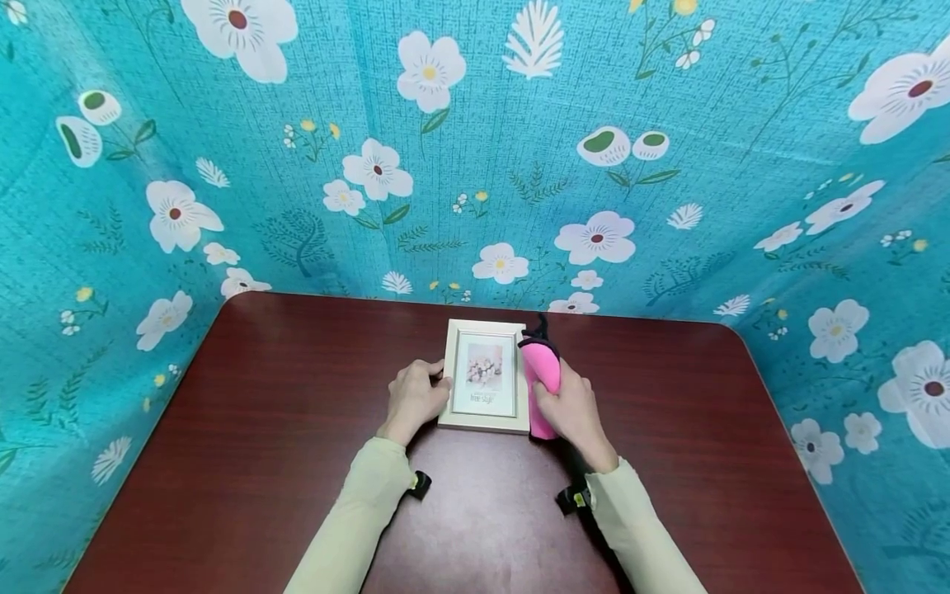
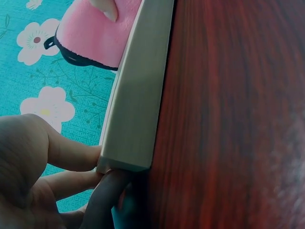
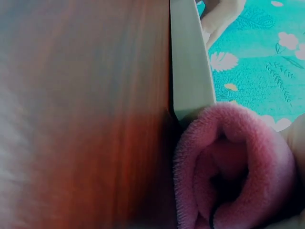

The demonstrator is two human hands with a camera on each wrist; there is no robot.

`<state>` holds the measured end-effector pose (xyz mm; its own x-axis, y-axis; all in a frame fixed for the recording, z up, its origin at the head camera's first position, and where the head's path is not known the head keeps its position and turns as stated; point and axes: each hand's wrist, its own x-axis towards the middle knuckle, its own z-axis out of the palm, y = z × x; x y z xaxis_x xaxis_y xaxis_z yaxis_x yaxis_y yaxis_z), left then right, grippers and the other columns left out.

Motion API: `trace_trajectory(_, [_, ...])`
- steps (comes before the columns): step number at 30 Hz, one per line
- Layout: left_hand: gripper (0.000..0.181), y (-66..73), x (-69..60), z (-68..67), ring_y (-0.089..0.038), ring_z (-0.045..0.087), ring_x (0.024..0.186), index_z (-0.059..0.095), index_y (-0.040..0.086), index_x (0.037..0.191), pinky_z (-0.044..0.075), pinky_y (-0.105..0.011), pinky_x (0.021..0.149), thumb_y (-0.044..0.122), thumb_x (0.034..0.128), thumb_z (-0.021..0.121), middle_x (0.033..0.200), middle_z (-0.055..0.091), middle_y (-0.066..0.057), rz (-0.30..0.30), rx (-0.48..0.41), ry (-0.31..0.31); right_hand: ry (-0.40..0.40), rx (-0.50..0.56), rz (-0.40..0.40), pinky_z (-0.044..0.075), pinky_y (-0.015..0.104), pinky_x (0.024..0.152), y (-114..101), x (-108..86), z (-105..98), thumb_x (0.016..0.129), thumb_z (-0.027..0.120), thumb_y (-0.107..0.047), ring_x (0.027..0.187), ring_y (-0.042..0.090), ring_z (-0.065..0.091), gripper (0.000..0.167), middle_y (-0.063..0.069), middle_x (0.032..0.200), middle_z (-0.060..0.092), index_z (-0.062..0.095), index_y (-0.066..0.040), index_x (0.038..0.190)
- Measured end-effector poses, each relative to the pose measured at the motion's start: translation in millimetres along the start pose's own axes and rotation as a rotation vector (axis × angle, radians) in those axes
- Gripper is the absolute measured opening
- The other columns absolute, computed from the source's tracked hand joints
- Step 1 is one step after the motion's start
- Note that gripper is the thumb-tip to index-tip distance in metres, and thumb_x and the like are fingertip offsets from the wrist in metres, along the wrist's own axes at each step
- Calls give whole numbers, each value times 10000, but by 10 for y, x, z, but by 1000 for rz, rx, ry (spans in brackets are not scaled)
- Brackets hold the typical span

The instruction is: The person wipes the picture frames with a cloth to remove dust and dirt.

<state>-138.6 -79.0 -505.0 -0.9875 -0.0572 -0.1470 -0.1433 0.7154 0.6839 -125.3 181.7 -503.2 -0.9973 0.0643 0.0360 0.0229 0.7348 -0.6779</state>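
A picture frame (image 1: 447, 417) with a pale border lies flat on the table, a floral print behind its pane. My left hand (image 1: 417, 398) holds its left edge; in the left wrist view, the thumb is on the upper edge of the frame (image 2: 136, 95) and other fingers are against its side. With my right hand (image 1: 571, 406) I grip a folded pink cloth (image 1: 542, 369) with black trim, against the frame's right border. From the right wrist, the fluffy cloth (image 3: 243, 119) appears rolled into a loop beside the frame's corner; most of that hand is hidden there.
The dark red-brown wooden table (image 1: 297, 495) has rounded far corners. A turquoise flowered curtain (image 1: 460, 165) stands behind it and along both sides. Black wrist straps (image 1: 420, 485) sit at both sleeve cuffs.
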Motion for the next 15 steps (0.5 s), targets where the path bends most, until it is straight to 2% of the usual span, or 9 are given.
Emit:
trace_trajectory(11, [396, 0, -8, 13, -359, 662, 1236, 735, 189, 1384, 466, -559, 1090, 285, 1002, 708, 1240, 747, -56, -6, 4, 19, 3, -33, -3, 559, 434, 637, -24, -235, -39, 919, 711, -165, 701, 268, 653, 258, 141, 844, 703, 646, -35, 1132])
trace_trajectory(15, [401, 10, -21, 16, -382, 664, 1216, 734, 190, 1387, 522, -568, 1007, 281, 998, 709, 1290, 746, -76, -22, 17, 30, -13, -24, -3, 551, 407, 639, -35, -309, -66, 910, 725, -153, 703, 251, 653, 257, 132, 836, 701, 651, -25, 1120])
